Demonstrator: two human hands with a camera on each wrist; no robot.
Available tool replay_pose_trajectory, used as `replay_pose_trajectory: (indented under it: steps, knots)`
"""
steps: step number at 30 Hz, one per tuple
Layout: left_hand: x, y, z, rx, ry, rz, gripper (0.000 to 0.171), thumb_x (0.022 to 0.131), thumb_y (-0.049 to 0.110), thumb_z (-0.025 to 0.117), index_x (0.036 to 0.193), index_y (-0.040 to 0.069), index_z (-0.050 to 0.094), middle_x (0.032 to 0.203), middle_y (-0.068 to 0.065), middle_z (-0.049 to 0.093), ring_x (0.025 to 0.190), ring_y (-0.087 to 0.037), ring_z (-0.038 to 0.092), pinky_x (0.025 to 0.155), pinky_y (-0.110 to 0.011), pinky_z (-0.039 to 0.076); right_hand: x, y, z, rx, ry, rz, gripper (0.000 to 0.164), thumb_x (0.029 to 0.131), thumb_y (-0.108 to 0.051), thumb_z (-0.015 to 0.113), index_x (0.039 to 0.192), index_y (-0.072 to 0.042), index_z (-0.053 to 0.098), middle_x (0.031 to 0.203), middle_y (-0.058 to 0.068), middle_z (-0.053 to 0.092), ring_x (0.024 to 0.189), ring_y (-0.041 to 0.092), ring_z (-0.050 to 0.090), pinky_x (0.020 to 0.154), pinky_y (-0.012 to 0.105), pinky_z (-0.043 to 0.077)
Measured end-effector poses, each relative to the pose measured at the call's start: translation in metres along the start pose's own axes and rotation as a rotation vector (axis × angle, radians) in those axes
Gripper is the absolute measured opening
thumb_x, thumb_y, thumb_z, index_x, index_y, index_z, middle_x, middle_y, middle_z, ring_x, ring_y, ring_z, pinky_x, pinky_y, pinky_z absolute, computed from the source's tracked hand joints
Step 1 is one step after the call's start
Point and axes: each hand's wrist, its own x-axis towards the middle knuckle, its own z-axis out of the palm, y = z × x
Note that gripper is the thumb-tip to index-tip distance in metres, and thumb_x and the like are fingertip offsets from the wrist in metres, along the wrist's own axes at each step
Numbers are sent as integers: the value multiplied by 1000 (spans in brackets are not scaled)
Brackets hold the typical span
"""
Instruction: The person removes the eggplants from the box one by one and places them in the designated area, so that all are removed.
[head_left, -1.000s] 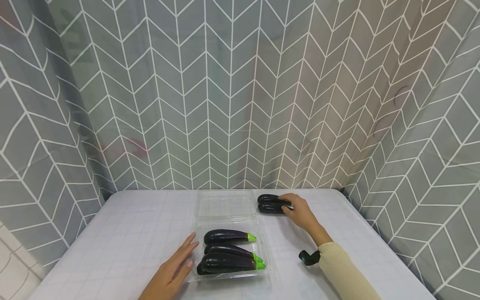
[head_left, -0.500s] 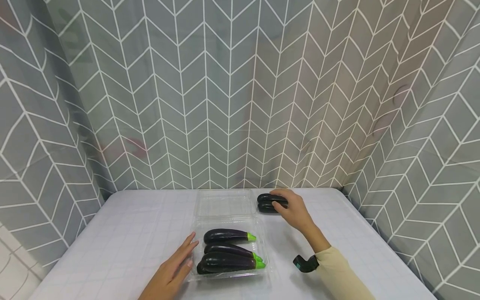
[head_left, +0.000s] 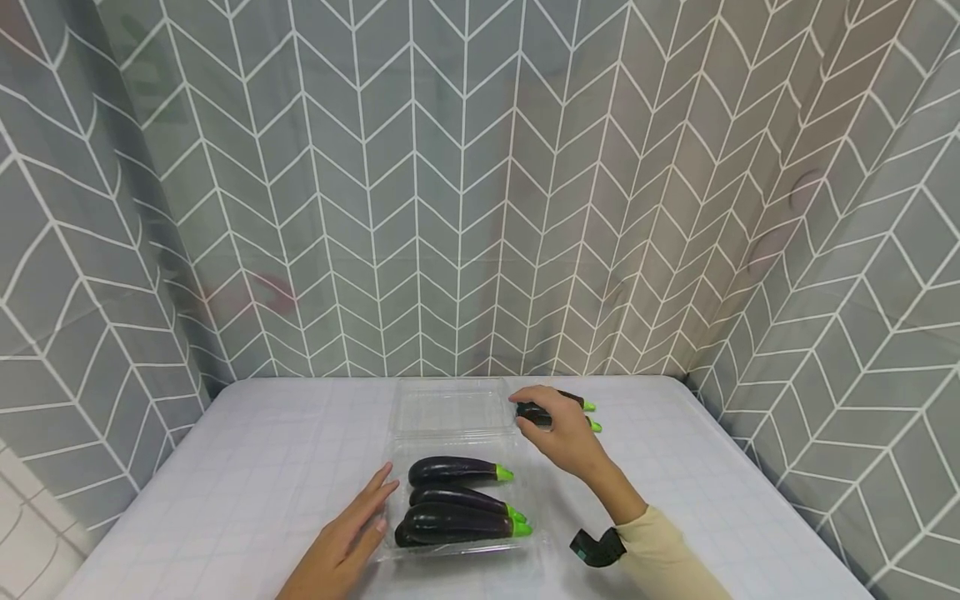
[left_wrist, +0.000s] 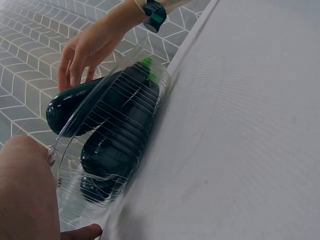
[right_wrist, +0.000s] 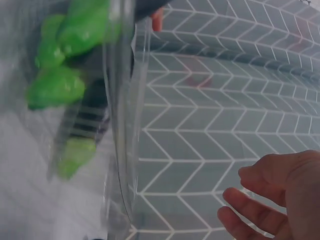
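Several dark eggplants (head_left: 459, 523) with green stem ends lie in an open clear plastic clamshell box (head_left: 480, 550). My left hand (head_left: 347, 533) lies along the box's left side, fingers extended, fingertips right at its rim. Behind the box to the right, two more eggplants (head_left: 535, 414) lie side by side on the table. My right hand (head_left: 558, 429) hovers over their left ends with bent, spread fingers and hides part of them. In the right wrist view the fingers (right_wrist: 255, 207) are loosely bent with nothing between them.
The box's clear lid (head_left: 450, 410) lies folded back toward the far edge of the white-covered table (head_left: 262, 475). A grey chevron-patterned curtain (head_left: 480, 208) stands behind and along both sides. A black wrist device (head_left: 597, 547) sits at the right sleeve.
My right hand has moved left along the two rear eggplants, from their stem ends to their left ends, uncovering the green stems. The left hand stays at the box.
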Motion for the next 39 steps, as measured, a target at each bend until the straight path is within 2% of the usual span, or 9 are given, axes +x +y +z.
replay_pose_trajectory:
  steps: [5,8,10,14,18,22,33,39]
  knots:
    - [-1,-1,0,4,-7,-4,47,103,4,61,149,5,55,164,-8,39,143,-23,44,110,-13,25,-1,-4,10,37,-28,-49,30,91,1,76,120,-5,73,121,6,71,116,27,66,92,48,55]
    - [-1,-2,0,-8,-18,-17,47,104,6,61,150,7,54,164,-10,38,144,-22,42,110,-13,24,0,-6,15,55,-43,-62,28,92,4,73,118,-4,73,118,6,72,114,25,67,92,48,55]
    - [0,-3,0,-12,-28,-15,47,105,7,59,152,7,53,164,-12,37,148,-20,37,111,-13,22,1,-7,18,63,-62,-64,27,93,6,71,117,-4,73,116,6,73,112,25,67,92,48,55]
    - [1,-3,0,-13,-24,0,48,105,6,58,153,9,51,165,-11,36,149,-19,34,111,-12,22,1,-11,28,71,-126,-41,25,94,5,68,117,-3,73,115,5,73,109,23,69,90,47,56]
    - [1,-1,0,-1,-7,8,50,104,4,60,153,11,53,165,-6,37,148,-18,36,111,-12,24,-2,-14,39,113,-212,-22,24,96,6,66,118,0,71,115,9,73,103,25,71,85,46,59]
    - [0,-1,0,5,-7,5,49,104,4,60,152,10,53,165,-8,37,148,-18,35,111,-12,23,-6,-13,50,142,-288,-7,23,97,5,65,120,1,70,115,12,73,101,27,72,85,43,59]
    - [0,-2,1,7,-24,7,50,105,5,59,154,12,51,165,-10,37,149,-19,35,111,-12,22,-14,-14,65,69,-362,65,26,95,1,73,120,-4,71,118,6,73,102,20,72,84,36,58]
    - [0,0,-1,1,-32,-6,48,106,6,57,154,10,51,165,-9,36,149,-18,34,112,-12,21,-14,-17,67,-51,-421,69,29,91,-5,78,119,-9,73,114,2,74,96,14,71,79,33,57]
